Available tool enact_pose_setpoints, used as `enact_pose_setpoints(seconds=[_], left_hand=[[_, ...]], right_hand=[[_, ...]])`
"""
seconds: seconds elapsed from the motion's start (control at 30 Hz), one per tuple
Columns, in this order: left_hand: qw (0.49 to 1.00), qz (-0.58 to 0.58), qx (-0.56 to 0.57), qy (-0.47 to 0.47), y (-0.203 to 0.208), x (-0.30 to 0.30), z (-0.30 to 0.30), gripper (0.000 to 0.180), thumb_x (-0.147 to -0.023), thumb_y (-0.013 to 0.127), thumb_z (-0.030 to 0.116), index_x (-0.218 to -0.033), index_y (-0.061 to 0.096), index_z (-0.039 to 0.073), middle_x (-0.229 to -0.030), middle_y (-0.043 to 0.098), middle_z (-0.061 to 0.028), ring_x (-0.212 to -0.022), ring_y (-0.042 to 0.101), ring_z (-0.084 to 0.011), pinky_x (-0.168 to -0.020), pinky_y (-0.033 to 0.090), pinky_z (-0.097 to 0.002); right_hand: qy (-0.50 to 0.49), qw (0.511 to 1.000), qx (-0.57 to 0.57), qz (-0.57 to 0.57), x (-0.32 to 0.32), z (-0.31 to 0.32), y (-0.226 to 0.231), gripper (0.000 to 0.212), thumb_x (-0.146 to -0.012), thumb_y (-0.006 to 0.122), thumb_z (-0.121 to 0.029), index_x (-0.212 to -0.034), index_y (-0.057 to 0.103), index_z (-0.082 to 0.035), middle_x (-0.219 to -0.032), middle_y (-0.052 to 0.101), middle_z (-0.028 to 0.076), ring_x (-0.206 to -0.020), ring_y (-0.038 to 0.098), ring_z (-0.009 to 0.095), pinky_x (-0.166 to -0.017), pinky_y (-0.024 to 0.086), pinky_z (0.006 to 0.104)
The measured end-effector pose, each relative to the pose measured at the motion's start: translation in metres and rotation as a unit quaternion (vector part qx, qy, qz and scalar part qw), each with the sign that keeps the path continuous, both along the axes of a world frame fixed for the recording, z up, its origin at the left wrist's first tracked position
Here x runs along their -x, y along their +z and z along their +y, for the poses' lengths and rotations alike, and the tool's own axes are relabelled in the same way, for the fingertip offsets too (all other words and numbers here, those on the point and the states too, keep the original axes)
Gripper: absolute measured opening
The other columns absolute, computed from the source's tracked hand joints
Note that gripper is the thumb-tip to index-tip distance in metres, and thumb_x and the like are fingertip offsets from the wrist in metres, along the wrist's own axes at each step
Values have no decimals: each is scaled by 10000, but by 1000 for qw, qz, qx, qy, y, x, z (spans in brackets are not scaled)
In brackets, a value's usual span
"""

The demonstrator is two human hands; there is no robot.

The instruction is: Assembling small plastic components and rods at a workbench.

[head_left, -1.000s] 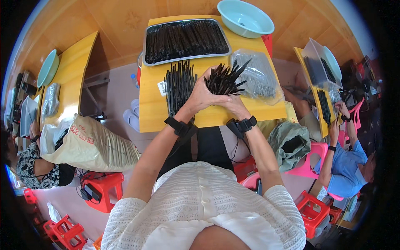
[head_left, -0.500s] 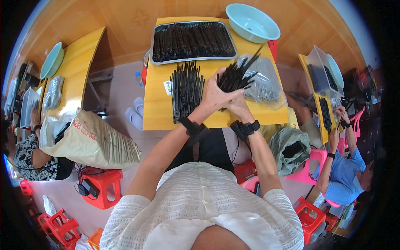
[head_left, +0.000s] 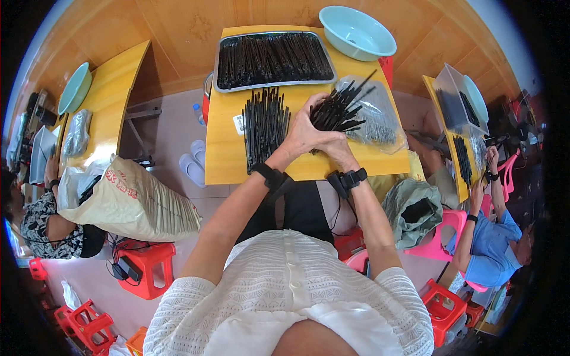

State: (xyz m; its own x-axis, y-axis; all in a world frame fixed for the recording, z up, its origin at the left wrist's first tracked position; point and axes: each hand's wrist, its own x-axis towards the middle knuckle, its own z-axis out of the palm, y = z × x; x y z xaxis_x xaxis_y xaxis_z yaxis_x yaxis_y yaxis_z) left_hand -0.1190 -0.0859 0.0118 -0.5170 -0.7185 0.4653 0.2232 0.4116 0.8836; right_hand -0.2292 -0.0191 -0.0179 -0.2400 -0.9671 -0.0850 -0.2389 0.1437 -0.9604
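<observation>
Bundle of thin dark sticks [head_left: 337, 114]: in the head view it is held between the person's 2 hands, above the yellow table [head_left: 227, 159], its loose ends fanning toward the upper right. The left hand [head_left: 304, 133] is partly closed round its left side, with the thumb stretched across below. The right hand [head_left: 339, 151] is under the bundle, its fingers mostly hidden, so how far it is closed cannot be told. A 2nd group of sticks [head_left: 265, 127] lies just left of the hands. Beyond sit a stick-filled metal tray [head_left: 276, 88] and a pale blue basin [head_left: 359, 52]; a clear plastic bag [head_left: 380, 113] lies to the right.
</observation>
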Motion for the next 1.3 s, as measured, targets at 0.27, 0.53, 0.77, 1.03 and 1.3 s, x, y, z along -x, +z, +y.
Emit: enact_pose_setpoints(seconds=[0.27, 0.53, 0.77, 1.03, 1.3], left_hand=[[949, 110, -296, -23, 23, 5, 11, 292, -743, 696, 143, -978, 586, 10, -894, 612, -39, -783, 573, -119, -712, 474, -269], [821, 105, -561, -25, -23, 3, 5, 327, -784, 678, 244, -1001, 571, 25, -908, 609, -82, -745, 603, -170, -663, 509, -312], [824, 95, -558, -36, -20, -6, 8, 365, -880, 526, 331, -1080, 529, 26, -1013, 588, -75, -920, 563, -181, -813, 455, -325], [858, -47, -512, 6, -16, -17, 13, 793, -875, 493, 400, -1374, 55, -34, -1376, 259, -199, -1264, 288, -245, -1008, 294, -334], [892, -92, -442, 17, -41, -19, 14, 861, -870, 475, 431, -1358, -39, -59, -1408, 149, -227, -1311, 168, -254, -1057, 170, -333]], right_hand=[[23, 997, 14, 71, -13, 11, 65, 541, -590, 702, -120, -1062, 493, 40, -905, 587, 92, -837, 559, 192, -777, 442, 298], [64, 993, -75, -71, -17, 20, 56, 460, -652, 661, -176, -1042, 520, 25, -896, 577, 78, -807, 544, 160, -727, 430, 259], [2, 990, -117, -72, -20, 11, 39, 553, -669, 692, -228, -1075, 477, 81, -928, 585, 128, -867, 565, 172, -793, 439, 272], [-15, 987, -95, 126, -13, 2, 10, 733, -697, 662, -452, -1112, 444, 111, -1045, 490, 274, -1039, 480, 338, -874, 394, 374], [-65, 956, -131, 256, -20, 17, 16, 631, -802, 524, -473, -1145, 448, 51, -1032, 470, 307, -1040, 434, 420, -893, 366, 400]])
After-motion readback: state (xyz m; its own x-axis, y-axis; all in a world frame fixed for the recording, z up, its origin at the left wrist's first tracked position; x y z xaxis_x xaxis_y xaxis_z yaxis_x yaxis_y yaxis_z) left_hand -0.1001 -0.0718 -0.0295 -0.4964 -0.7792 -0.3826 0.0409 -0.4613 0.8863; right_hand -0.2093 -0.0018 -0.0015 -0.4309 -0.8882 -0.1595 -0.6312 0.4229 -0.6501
